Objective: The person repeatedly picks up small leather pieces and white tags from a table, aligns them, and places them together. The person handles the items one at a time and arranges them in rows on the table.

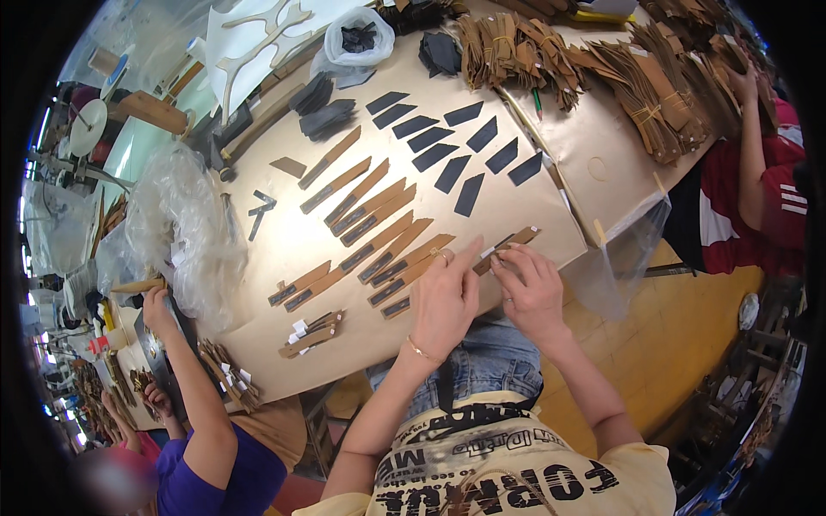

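A brown strip (525, 236) with a dark patch lies at the table's near edge on the right. My right hand (532, 292) has its thumb and fingertips closed on the strip's lower part. My left hand (446, 297) is beside it, fingers stretched toward the strip's left end; its fingertips touch or hover, I cannot tell which. To the left, several brown strips (379, 245) with dark patches lie slanted in overlapping rows. Beyond them, several black slant-ended pieces (434, 155) are spread out.
Stacks of black pieces (327, 119), a plastic bag (360, 39) and bundled brown strips (516, 52) stand at the back. A green pencil (538, 103) lies near the bundles. Other people work at left (206, 439) and right (757, 189). Clear plastic (185, 232) is heaped at left.
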A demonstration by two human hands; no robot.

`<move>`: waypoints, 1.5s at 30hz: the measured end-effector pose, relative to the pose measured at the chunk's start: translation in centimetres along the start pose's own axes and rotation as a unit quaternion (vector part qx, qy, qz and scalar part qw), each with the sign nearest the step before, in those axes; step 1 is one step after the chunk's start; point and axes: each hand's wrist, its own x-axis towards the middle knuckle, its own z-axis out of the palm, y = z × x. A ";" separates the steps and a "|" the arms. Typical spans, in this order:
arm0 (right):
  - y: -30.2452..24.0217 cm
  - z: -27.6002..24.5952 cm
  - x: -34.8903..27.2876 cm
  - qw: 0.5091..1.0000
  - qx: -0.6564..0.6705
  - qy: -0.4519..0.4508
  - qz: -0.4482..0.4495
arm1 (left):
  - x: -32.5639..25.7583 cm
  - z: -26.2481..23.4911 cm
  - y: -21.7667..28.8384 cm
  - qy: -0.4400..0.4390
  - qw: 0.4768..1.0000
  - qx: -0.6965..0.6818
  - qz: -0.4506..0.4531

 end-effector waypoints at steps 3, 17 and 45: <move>0.5 -0.5 0.3 0.999 0.039 -0.014 0.001 | -0.6 0.7 0.2 -0.024 0.992 0.109 0.052; 3.0 -2.7 4.3 0.942 0.237 -0.113 0.207 | -0.3 2.3 0.3 0.081 0.992 0.085 0.046; -5.2 -2.3 4.6 0.982 0.143 -0.114 0.044 | -9.8 -17.5 -10.9 0.146 0.957 0.231 -0.094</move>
